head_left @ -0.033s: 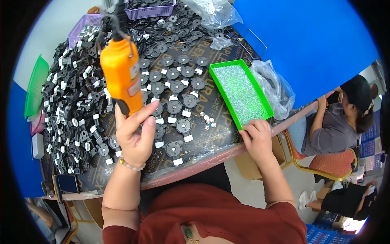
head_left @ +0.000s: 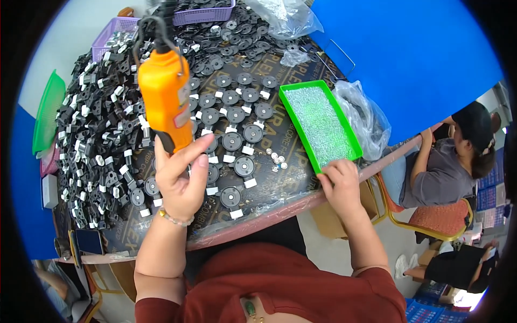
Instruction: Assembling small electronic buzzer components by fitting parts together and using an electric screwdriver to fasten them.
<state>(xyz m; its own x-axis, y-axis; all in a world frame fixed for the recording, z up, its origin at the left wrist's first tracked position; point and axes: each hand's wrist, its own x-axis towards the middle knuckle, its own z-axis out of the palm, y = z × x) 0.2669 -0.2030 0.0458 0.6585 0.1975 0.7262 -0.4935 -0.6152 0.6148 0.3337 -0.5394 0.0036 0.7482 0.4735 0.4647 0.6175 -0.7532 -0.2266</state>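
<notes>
My left hand is closed around the lower end of an orange electric screwdriver with a black nose. The tool hangs upright from a metal loop and dark cord; part of its bit shows by my fingers. At the near left corner of a green tray, my right hand has its fingers curled over the rim and the thumb outside. Small silvery pieces, like screws, fill the tray. Between my hands lie rows of round black wheel-like parts, each with a white block.
A large pile of black-and-white parts covers the table's left. Black discs and purple baskets are at the back. Small round metal pieces lie left of the tray; plastic bags lie beyond. Another person sits at right.
The screwdriver has swung slightly to the right and down in the picture. My left hand shifts a little with it, while my right hand stays at the tray's corner.
</notes>
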